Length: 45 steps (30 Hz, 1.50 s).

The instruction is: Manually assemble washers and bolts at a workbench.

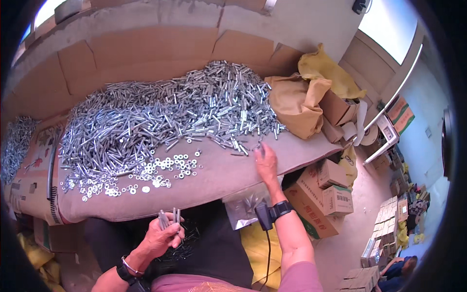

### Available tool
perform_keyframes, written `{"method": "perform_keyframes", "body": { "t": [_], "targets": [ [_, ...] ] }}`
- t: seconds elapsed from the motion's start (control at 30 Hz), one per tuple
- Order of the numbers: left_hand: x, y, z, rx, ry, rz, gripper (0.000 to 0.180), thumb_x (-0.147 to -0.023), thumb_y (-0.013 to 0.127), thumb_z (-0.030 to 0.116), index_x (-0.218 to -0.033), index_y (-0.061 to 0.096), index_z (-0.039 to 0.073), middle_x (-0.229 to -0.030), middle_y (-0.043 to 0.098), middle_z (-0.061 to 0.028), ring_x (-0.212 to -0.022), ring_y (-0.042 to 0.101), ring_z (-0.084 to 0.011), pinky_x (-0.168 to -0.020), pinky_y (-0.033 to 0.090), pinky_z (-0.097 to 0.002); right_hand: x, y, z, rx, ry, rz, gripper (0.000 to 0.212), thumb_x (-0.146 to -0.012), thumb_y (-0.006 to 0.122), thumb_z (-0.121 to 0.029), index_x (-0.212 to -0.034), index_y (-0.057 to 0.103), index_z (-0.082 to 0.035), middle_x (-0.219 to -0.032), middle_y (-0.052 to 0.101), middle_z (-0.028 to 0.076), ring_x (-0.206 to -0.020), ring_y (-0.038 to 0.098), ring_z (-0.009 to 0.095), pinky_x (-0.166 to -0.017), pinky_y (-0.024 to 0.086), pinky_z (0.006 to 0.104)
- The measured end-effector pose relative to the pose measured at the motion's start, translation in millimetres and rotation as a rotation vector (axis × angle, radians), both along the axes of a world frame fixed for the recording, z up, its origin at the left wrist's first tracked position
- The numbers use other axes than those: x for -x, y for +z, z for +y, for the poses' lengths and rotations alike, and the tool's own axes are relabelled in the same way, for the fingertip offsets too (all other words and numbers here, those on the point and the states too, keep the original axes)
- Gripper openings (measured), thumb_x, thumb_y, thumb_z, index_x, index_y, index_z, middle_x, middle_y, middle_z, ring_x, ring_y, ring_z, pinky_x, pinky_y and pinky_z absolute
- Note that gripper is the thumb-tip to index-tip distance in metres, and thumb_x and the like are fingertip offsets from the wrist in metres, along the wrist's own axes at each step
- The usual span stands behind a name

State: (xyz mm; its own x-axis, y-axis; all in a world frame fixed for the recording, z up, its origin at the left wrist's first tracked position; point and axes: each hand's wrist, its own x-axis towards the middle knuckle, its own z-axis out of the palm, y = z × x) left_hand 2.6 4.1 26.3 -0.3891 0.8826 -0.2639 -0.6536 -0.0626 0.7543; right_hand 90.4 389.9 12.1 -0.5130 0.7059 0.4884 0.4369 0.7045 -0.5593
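My left hand (165, 234), above my lap, is closed around several short metal bolts (164, 220) that stick up between its fingers. My right hand (266, 163) reaches onto the table at the front right end of a large heap of similar bolts (194, 104). Its thumb and forefinger are apart, close to a few loose bolts (238, 146) at the heap's edge; whether they touch one is too small to tell. Many small washers (177, 165) lie spread in front of the heap. On my dark trousers lie more small dark metal pieces (182, 248).
Cardboard (155, 48) lines the table's back. A brown sack (296, 104) and a yellow one (331, 73) stand at the right end. Boxes (311, 202) are stacked below the right edge. A clear plastic bag (245, 209) hangs by the front edge. Another person (399, 270) is at lower right.
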Motion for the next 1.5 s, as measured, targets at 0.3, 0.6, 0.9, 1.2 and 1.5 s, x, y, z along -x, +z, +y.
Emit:
{"method": "perform_keyframes", "body": {
  "t": [0.3,0.6,0.9,1.2,1.5],
  "targets": [
    [6.0,-20.8,22.4,0.025,-0.075,-0.225,0.027,-0.089,0.058,0.009,-0.105,0.053,-0.011,-0.084,0.063,-0.0175,-0.063,0.063,-0.0170,-0.055,0.050,-0.0227,34.4,-16.9,101.4,0.211,-0.008,0.082,0.045,-0.084,0.058,-0.029,-0.118,0.053,0.001,-0.110,0.059,0.021,-0.105,0.055,0.033,-0.091,0.041,0.0384],
    [12.3,-24.2,23.5,-0.011,-0.095,-0.382,0.025,-0.086,0.055,0.005,-0.111,0.053,-0.002,-0.081,0.063,-0.0174,-0.055,0.060,-0.0177,-0.052,0.049,-0.0268,90.0,-16.6,32.3,0.044,0.179,-0.135,0.046,-0.088,0.052,-0.036,-0.123,0.053,-0.007,-0.123,0.050,0.020,-0.114,0.047,0.036,-0.096,0.036,0.0417],
    [13.6,5.3,8.1,-0.022,-0.104,-0.304,0.030,-0.090,0.055,0.012,-0.114,0.048,-0.006,-0.079,0.062,-0.0140,-0.057,0.060,-0.0142,-0.049,0.047,-0.0202,68.1,-12.0,-62.5,-0.202,0.114,-0.254,0.044,-0.087,0.053,-0.030,-0.127,0.051,-0.012,-0.129,0.042,0.024,-0.118,0.040,0.040,-0.101,0.029,0.0482],
    [14.3,2.8,-38.3,0.029,-0.010,-0.329,0.031,-0.087,0.057,0.011,-0.112,0.049,-0.006,-0.078,0.063,-0.0160,-0.053,0.058,-0.0157,-0.050,0.046,-0.0229,52.8,13.5,-160.3,0.042,0.444,-0.059,0.043,-0.085,0.056,-0.013,-0.124,0.047,0.001,-0.121,0.050,0.022,-0.113,0.045,0.035,-0.097,0.034,0.0429],
    [6.2,-24.7,-55.0,0.030,0.012,-0.426,0.031,-0.088,0.056,0.009,-0.113,0.049,-0.009,-0.077,0.062,-0.0148,-0.054,0.057,-0.0159,-0.049,0.046,-0.0223,108.7,-11.4,-139.6,-0.132,0.319,-0.137,0.043,-0.088,0.052,-0.019,-0.123,0.047,0.004,-0.121,0.052,0.021,-0.112,0.047,0.035,-0.097,0.035,0.0415]
  ]
}}
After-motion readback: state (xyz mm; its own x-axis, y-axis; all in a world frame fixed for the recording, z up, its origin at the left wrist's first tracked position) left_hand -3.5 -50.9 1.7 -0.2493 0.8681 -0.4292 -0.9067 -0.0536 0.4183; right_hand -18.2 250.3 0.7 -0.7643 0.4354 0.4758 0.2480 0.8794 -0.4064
